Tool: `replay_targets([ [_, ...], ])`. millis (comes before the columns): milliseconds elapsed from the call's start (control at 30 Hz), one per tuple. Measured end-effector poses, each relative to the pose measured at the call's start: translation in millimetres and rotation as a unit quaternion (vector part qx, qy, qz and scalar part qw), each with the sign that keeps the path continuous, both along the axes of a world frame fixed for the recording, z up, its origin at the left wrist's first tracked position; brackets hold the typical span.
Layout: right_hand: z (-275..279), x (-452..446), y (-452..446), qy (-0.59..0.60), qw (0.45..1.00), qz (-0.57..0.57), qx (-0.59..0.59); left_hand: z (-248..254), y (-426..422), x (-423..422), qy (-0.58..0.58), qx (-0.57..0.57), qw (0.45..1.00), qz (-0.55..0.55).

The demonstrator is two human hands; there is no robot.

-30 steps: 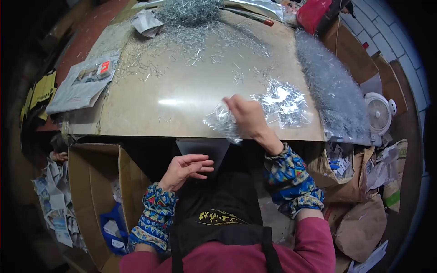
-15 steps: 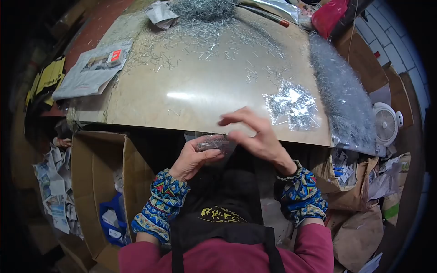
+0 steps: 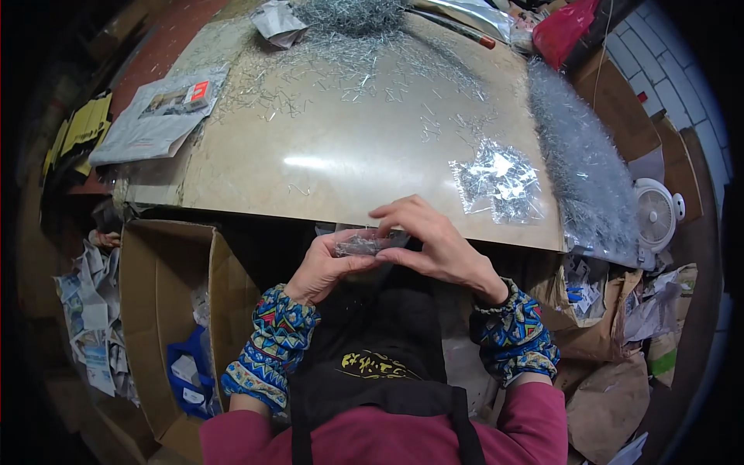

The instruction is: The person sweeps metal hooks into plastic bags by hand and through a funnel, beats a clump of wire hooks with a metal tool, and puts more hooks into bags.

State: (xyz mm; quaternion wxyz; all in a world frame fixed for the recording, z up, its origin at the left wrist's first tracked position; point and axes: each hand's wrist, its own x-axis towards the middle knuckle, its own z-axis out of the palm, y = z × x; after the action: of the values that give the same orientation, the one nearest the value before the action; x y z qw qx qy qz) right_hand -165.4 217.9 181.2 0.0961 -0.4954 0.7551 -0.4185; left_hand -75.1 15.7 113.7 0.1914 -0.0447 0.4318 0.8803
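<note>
Just off the table's front edge, my left hand (image 3: 322, 267) grips a small clear plastic bag (image 3: 359, 245) with bent metal wire pieces inside. My right hand (image 3: 446, 248) curls around the bag's right end, thumb at the lower side and fingers over the top. Part of the bag is hidden behind those fingers. On the table at the right lies a group of shiny filled bags (image 3: 500, 182). A single bent wire piece (image 3: 298, 191) rests near the front edge, left of centre.
Loose wire pieces (image 3: 364, 74) spread over the far tabletop (image 3: 256, 163), below a dense heap (image 3: 353, 15). A larger wire mass (image 3: 585, 155) lines the right edge beside a white fan (image 3: 656, 215). An open cardboard box (image 3: 174, 310) stands left; paper bags (image 3: 608, 403) lie right.
My right hand has come down and left from above the bag, and its thumb and fingers now close on the bag's right end. The left hand keeps its hold almost unmoved.
</note>
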Motion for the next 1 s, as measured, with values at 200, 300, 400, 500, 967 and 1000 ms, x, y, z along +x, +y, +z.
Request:
replay_targets([
  [200, -15.1, 12.7, -17.2, 0.156, 0.973, -0.084, 0.145, -14.3, -1.3, -6.4, 0.058, -0.079, 0.994, -0.058],
  [300, -19.9, -3.4, -13.7, 0.192, 0.961, -0.185, -0.072, 2.1, -2.6, -3.1, -0.002, -0.063, 0.998, -0.016],
  [400, -26.1, -17.1, 2.6, 0.122, 0.937, -0.322, -0.062, 2.4, -9.9, -3.8, 0.008, -0.066, 0.997, 0.024],
  [500, -51.9, -36.3, 15.0, 0.247, 0.908, -0.339, -0.016, -2.4, -9.5, -7.0, 0.086, -0.104, 0.990, 0.045],
  [967, -1.1, -105.0, 67.7, 0.196, 0.804, -0.560, -0.044, -3.3, 114.0, -105.9, 0.525, -0.658, 0.539, -0.029],
  [1000, -31.2, -112.9, 81.4, 0.269, 0.787, -0.553, 0.042, -4.0, 118.3, -111.7, 0.537, -0.646, 0.541, -0.043],
])
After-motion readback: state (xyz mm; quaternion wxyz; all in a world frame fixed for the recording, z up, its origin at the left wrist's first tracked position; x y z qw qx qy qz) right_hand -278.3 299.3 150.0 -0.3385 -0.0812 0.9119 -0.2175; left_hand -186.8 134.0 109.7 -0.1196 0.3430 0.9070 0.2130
